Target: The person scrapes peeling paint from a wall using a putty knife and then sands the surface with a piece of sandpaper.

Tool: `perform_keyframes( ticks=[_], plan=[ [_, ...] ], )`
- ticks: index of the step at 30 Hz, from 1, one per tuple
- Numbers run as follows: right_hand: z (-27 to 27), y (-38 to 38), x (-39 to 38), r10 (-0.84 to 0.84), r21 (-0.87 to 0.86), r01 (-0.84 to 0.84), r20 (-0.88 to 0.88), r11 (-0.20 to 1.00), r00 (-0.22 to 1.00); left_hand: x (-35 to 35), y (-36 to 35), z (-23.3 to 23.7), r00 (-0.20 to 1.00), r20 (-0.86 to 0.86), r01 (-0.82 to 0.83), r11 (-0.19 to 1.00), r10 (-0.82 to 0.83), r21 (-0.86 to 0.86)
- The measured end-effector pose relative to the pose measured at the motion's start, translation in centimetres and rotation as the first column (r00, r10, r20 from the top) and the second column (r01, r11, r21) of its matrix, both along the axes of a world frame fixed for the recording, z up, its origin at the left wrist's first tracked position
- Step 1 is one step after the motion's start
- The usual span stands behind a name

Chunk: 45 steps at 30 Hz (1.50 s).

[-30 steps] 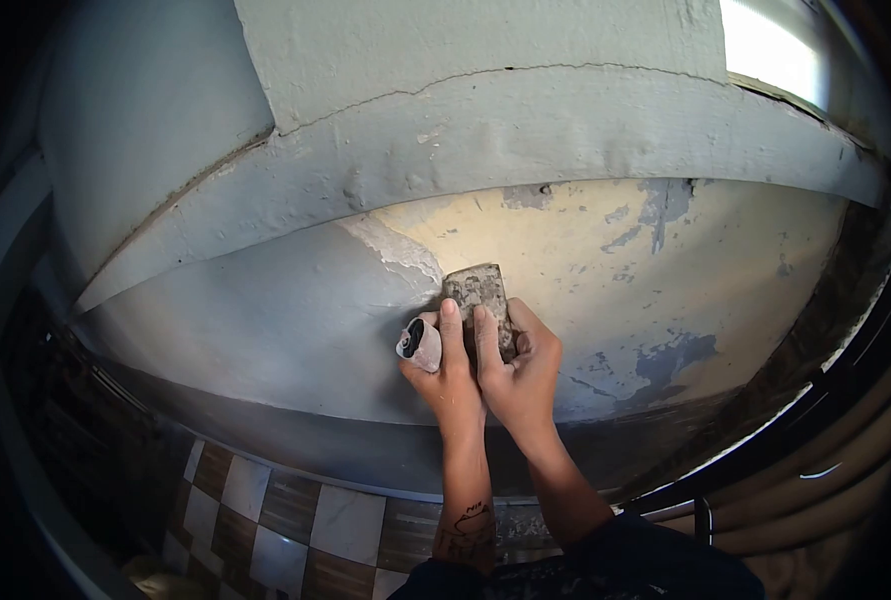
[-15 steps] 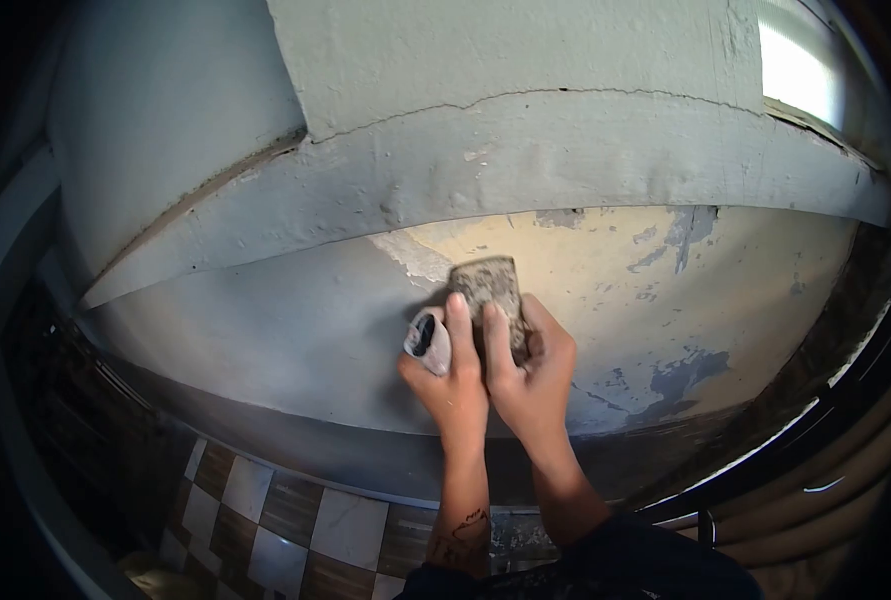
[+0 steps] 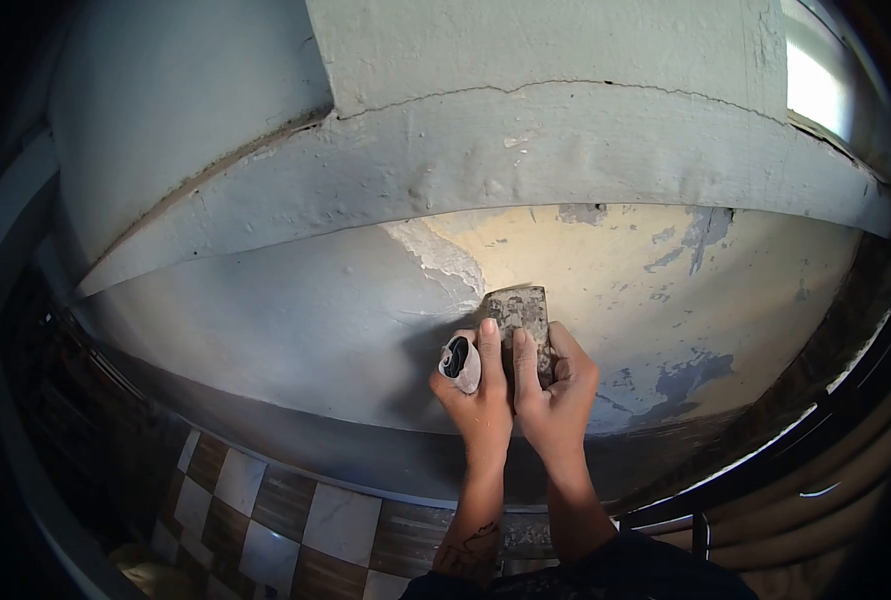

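A flat scraper (image 3: 521, 310) with a grey, paint-crusted blade is held against the wall, its far edge at the border between bare plaster and yellow paint. My left hand (image 3: 480, 400) is closed on it with the thumb on the blade. A round whitish handle end (image 3: 459, 364) with a dark inside pokes out of the left fist; how it joins the blade is hidden. My right hand (image 3: 557, 385) grips the blade's right side, thumb on top and fingers curled behind.
Around the hands the wall (image 3: 265, 320) is grey on the left and yellow with peeled patches on the right. A cracked ledge (image 3: 585, 150) runs above. Below lies a checkered tile floor (image 3: 340, 520); a bright window (image 3: 817, 85) is at upper right.
Both hands and the scraper have shifted right and a little down in view. More of the bare plaster patch shows to their upper left. The wall has shifted slightly as the camera turned.
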State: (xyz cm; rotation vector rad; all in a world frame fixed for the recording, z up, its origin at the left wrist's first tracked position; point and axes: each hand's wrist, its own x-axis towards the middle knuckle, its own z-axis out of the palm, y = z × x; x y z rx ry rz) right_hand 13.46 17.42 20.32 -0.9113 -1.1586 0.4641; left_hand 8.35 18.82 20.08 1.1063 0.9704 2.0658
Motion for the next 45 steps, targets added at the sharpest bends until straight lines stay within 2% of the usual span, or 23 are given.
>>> perform_keyframes(
  ticks=[2,6,9,11,15,18,21,23,26,29,39,42,45],
  plan=[
    [-0.2,0.5,-0.3,-0.061,0.071,0.064,-0.055,0.995,0.997,0.0,0.1,0.1,0.999,0.034,0.011,1.000,-0.012,0.008],
    [-0.1,0.3,-0.1,-0.062,0.038,0.064,-0.028,0.997,0.998,0.0,0.2,0.1,0.998,0.057,0.029,1.000,-0.029,0.004],
    [-0.2,0.6,-0.4,-0.054,0.053,0.057,-0.051,0.997,0.997,-0.1,0.3,0.1,0.999,0.037,0.018,1.000,-0.017,-0.001],
    [-0.3,1.0,-0.6,-0.067,0.102,0.075,-0.080,0.992,0.995,-0.4,0.4,0.2,0.999,-0.037,0.009,1.000,-0.009,0.007],
    [0.1,0.6,-0.4,-0.063,0.066,0.067,-0.049,0.996,0.997,-0.3,0.3,0.7,1.000,-0.021,0.017,1.000,-0.017,0.000],
    [0.5,0.7,-0.5,-0.021,0.058,0.026,-0.098,0.998,0.995,-0.3,0.4,0.9,0.999,-0.039,0.003,1.000,-0.002,0.030],
    [0.6,0.8,-0.5,-0.009,0.074,0.016,-0.103,0.997,0.995,-0.2,0.4,1.1,1.000,-0.029,-0.010,0.999,0.012,0.042],
    [0.6,0.8,-0.4,0.011,0.093,-0.001,-0.110,0.996,0.994,-0.3,0.4,1.0,0.996,-0.082,-0.040,0.999,0.042,0.035],
    [0.5,0.9,-0.2,0.016,0.115,-0.006,-0.084,0.993,0.996,-0.3,0.4,0.8,0.998,-0.057,0.012,0.999,-0.010,0.049],
    [0.4,0.6,0.1,0.039,0.114,-0.028,-0.099,0.993,0.994,-0.1,0.4,0.3,0.997,-0.082,-0.004,0.998,0.009,0.064],
    [0.4,0.7,0.1,0.032,0.071,-0.027,-0.066,0.997,0.997,0.3,0.4,0.5,1.000,-0.003,-0.013,0.999,0.013,0.038],
    [0.5,0.8,-0.2,0.032,0.080,-0.023,-0.102,0.997,0.994,0.1,0.5,0.6,1.000,-0.008,-0.017,0.999,0.017,0.043],
    [1.5,1.1,-0.4,0.034,0.073,-0.027,-0.096,0.997,0.995,-0.4,1.0,1.4,0.994,-0.083,-0.066,0.995,0.072,0.068]
  ],
)
